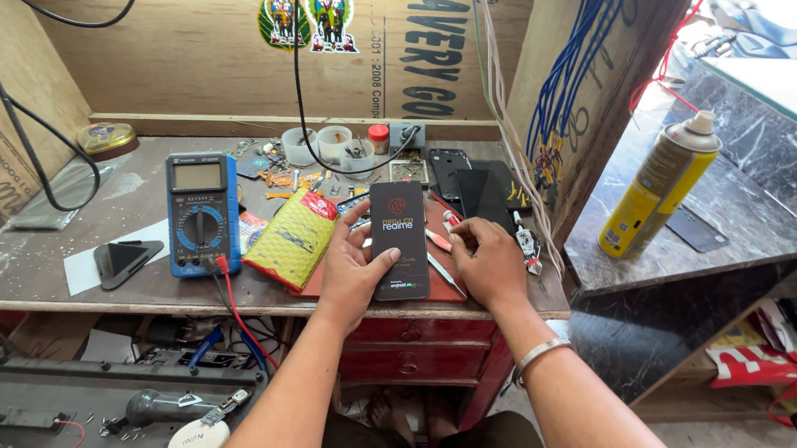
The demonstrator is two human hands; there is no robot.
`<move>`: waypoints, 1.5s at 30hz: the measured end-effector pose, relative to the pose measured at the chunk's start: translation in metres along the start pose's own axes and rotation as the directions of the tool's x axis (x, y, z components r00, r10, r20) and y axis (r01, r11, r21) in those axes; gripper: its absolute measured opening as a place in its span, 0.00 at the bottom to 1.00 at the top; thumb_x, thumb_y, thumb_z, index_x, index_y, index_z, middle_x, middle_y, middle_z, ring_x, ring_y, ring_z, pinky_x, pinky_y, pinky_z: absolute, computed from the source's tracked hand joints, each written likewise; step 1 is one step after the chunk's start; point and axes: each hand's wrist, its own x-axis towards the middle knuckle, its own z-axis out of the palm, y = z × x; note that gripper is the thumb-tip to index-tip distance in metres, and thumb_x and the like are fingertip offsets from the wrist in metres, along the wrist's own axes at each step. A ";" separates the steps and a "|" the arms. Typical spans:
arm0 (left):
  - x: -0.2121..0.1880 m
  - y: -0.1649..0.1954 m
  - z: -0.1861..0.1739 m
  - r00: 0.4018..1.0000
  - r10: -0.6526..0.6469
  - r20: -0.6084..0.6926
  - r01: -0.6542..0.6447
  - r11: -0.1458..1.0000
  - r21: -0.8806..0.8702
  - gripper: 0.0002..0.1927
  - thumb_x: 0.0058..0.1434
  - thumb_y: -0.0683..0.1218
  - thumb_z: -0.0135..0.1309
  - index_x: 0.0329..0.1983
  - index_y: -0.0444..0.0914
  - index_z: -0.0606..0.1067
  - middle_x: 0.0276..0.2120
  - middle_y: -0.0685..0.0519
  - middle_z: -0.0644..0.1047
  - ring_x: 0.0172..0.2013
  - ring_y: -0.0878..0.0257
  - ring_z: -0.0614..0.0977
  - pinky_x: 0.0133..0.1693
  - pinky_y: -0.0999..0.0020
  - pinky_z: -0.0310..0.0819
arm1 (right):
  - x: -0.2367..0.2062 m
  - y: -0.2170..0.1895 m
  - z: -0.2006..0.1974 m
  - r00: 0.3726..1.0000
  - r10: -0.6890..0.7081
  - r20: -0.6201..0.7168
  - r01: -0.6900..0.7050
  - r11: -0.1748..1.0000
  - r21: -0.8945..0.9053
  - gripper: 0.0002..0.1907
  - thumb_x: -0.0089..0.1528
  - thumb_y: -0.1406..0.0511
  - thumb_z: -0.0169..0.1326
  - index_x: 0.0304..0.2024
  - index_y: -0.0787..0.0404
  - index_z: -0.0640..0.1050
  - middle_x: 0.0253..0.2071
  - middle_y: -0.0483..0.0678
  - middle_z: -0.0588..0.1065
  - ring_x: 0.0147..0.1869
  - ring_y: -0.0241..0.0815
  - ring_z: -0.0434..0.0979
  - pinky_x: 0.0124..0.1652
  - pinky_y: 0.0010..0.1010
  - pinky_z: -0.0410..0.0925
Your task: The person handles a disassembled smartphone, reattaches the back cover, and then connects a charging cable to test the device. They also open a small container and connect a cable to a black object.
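A dark smartphone [399, 241] with a lit screen lies flat on a red mat [446, 291] near the front of a worn wooden workbench [44, 268]. My left hand [352, 270] grips the phone's left and lower edge, thumb on the screen. My right hand [488, 263] rests palm down just right of the phone, fingers over small tools, touching the mat. A metal bracelet [542, 352] sits on my right wrist.
A blue multimeter [200, 215] with red and blue leads stands left, beside a yellow packet [292, 239] and a black triangular pick [125, 258]. Small cups [333, 142] and dark phone parts [470, 187] sit behind. A yellow spray can [660, 186] stands on the marble counter at right.
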 end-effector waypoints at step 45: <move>0.000 0.003 -0.006 0.999 -0.036 -0.007 0.036 0.998 0.056 0.41 0.56 0.28 0.55 0.71 0.37 0.57 0.54 0.45 0.74 0.50 0.59 0.80 0.49 0.65 0.80 | 0.000 -0.004 0.000 1.000 -0.027 -0.011 0.027 0.999 0.022 0.06 0.59 0.62 0.58 0.35 0.58 0.80 0.37 0.47 0.81 0.46 0.49 0.80 0.45 0.40 0.72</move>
